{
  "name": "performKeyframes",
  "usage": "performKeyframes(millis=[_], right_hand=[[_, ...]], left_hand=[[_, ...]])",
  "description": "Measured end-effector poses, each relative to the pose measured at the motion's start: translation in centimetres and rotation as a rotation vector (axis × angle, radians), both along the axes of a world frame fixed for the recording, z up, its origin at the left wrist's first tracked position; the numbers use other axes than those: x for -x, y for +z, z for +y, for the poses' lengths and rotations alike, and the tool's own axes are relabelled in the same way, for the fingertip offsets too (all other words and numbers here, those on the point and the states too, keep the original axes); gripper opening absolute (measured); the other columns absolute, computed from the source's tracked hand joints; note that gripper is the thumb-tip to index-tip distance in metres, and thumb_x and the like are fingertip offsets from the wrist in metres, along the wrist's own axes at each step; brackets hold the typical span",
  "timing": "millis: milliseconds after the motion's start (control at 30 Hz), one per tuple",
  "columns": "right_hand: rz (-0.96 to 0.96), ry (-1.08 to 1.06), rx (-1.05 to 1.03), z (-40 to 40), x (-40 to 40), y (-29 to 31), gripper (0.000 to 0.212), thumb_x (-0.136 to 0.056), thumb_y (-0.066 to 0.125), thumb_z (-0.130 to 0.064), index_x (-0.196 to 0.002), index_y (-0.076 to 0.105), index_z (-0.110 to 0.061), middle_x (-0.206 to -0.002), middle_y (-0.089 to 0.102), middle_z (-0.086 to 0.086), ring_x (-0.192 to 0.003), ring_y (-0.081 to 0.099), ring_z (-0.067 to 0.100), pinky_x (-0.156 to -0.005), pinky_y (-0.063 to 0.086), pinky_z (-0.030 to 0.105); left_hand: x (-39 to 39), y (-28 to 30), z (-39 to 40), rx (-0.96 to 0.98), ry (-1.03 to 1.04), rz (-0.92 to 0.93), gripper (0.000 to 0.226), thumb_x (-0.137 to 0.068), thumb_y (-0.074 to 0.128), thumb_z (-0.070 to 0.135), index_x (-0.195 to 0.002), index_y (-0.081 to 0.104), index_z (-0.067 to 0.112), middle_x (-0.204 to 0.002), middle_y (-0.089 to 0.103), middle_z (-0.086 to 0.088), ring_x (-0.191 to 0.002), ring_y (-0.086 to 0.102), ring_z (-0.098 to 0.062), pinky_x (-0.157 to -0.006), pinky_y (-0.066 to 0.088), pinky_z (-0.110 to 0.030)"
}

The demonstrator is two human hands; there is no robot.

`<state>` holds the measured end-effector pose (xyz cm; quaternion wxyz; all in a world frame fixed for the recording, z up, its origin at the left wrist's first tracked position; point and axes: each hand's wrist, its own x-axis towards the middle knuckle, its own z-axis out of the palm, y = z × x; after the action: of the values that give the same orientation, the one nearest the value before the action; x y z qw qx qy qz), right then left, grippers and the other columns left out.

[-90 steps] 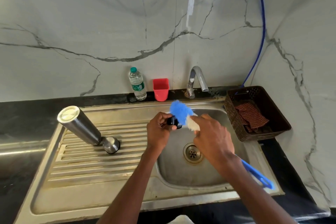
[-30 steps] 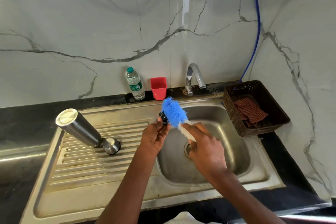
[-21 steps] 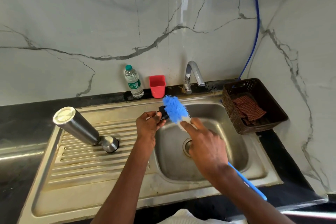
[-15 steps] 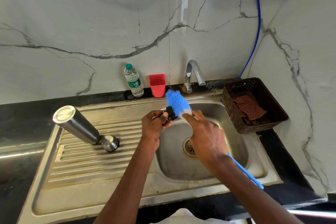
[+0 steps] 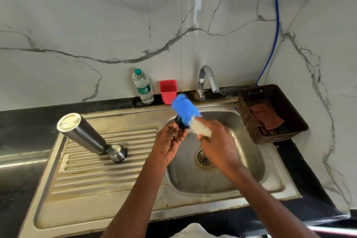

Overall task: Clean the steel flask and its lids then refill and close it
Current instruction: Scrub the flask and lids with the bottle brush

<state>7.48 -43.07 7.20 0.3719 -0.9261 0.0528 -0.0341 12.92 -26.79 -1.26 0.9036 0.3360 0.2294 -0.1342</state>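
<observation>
The steel flask (image 5: pixel 82 133) stands upside down on the draining board, leaning left, its base up. A round steel lid (image 5: pixel 117 153) sits beside its mouth. Over the sink basin (image 5: pixel 245 152), my left hand (image 5: pixel 169 144) pinches a small black inner lid (image 5: pixel 179 122). My right hand (image 5: pixel 217 146) grips a bottle brush (image 5: pixel 184 109) near its head; the blue and white bristles press against the black lid. The brush's handle is hidden behind my right arm.
A water bottle (image 5: pixel 142 87) and a red cup (image 5: pixel 168 91) stand at the back wall, left of the tap (image 5: pixel 206 81). A dark basket (image 5: pixel 270 114) holding a checked cloth sits right of the sink. Black counter surrounds the steel sink unit.
The brush head has kept shifting back and forth over the black lid in my left hand. The flask and steel lid have not moved.
</observation>
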Motion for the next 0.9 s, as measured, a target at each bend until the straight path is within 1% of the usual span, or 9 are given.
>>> performKeyframes(millis=[67,167,200,267,367,467,667,767,900], right_hand=[[0.12,-0.044,-0.137,-0.4,-1.5,0.4,0.056,-0.088,0.071,-0.018,-0.14,0.061,-0.037,-0.123,0.071,-0.01,-0.109,0.067,0.015,-0.097,0.054,0.037],[0.193,-0.033,-0.249,-0.5,-0.5,-0.1,0.055,-0.087,0.072,-0.024,-0.139,0.061,-0.039,-0.114,0.075,-0.011,-0.1,0.071,0.015,-0.092,0.059,0.043],[0.179,-0.017,-0.201,-0.4,0.0,-0.3,0.053,-0.088,0.07,-0.024,-0.139,0.061,-0.039,-0.112,0.075,-0.01,-0.096,0.071,0.015,-0.088,0.06,0.042],[0.201,-0.06,-0.248,-0.7,-0.6,-0.7,0.048,-0.092,0.067,-0.02,-0.138,0.062,-0.035,-0.103,0.075,-0.007,-0.078,0.069,0.012,-0.068,0.059,0.036],[0.453,-0.206,-0.764,-1.1,-2.0,-0.7,0.04,-0.099,0.059,-0.002,-0.133,0.064,-0.022,-0.089,0.069,0.006,-0.047,0.045,0.008,-0.036,0.03,0.02],[0.575,-0.218,-1.037,-1.0,-0.9,-0.7,0.032,-0.1,0.054,0.004,-0.126,0.065,-0.013,-0.093,0.065,0.01,-0.044,0.039,0.007,-0.033,0.02,0.015],[0.773,-0.249,-1.465,-2.0,-0.5,-0.9,0.016,-0.101,0.048,0.001,-0.104,0.059,-0.01,-0.075,0.06,0.004,-0.041,0.038,0.003,-0.03,0.022,0.013],[0.777,-0.256,-1.446,-1.5,0.5,-0.8,0.017,-0.1,0.048,0.003,-0.105,0.061,-0.007,-0.087,0.06,0.009,-0.042,0.038,0.004,-0.03,0.023,0.013],[0.81,-0.382,-1.659,-1.4,-0.7,-2.5,0.022,-0.091,0.052,0.002,-0.11,0.054,-0.01,-0.089,0.057,0.015,-0.04,0.038,0.005,-0.029,0.024,0.013]], left_hand=[[-0.1,0.1,0.1,0.006,0.003,-0.002,0.02,-0.084,0.077,0.001,-0.102,0.068,-0.002,-0.108,0.073,-0.026,-0.083,0.077,-0.028,-0.075,0.065,-0.03],[-0.7,-0.5,1.0,0.118,0.041,-0.01,0.072,-0.04,0.105,0.01,-0.101,0.07,-0.005,-0.1,0.075,-0.023,-0.08,0.078,-0.027,-0.074,0.065,-0.031],[-0.7,-0.5,1.1,0.119,0.038,-0.022,0.072,-0.04,0.105,0.011,-0.101,0.07,-0.005,-0.101,0.075,-0.023,-0.081,0.078,-0.027,-0.075,0.065,-0.031],[-0.3,0.0,0.4,0.074,0.017,-0.035,0.042,-0.066,0.089,0.008,-0.1,0.068,-0.002,-0.104,0.074,-0.023,-0.082,0.078,-0.026,-0.075,0.065,-0.03],[-0.3,0.8,-0.6,0.02,0.038,-0.029,0.015,-0.087,0.068,0.003,-0.101,0.065,0.004,-0.095,0.075,-0.018,-0.073,0.076,-0.02,-0.068,0.064,-0.027],[-0.8,0.4,-1.0,-0.217,0.148,-0.097,0.013,-0.095,0.069,0.001,-0.104,0.066,0.009,-0.086,0.073,-0.011,-0.067,0.068,-0.016,-0.064,0.059,-0.027],[-0.5,-0.3,-1.6,-0.773,0.273,-0.403,0.031,-0.078,0.074,-0.021,-0.1,0.069,0.0,-0.103,0.076,-0.017,-0.089,0.071,-0.013,-0.075,0.056,-0.021],[-0.9,-0.7,-0.1,-0.847,0.261,-0.456,0.043,-0.077,0.074,-0.021,-0.098,0.072,0.017,-0.105,0.077,-0.009,-0.096,0.073,-0.016,-0.082,0.058,-0.026],[0.3,-0.1,-1.7,-0.94,0.183,-0.565,0.04,-0.077,0.073,-0.023,-0.103,0.068,0.007,-0.108,0.077,-0.01,-0.098,0.072,-0.01,-0.084,0.054,-0.018]])
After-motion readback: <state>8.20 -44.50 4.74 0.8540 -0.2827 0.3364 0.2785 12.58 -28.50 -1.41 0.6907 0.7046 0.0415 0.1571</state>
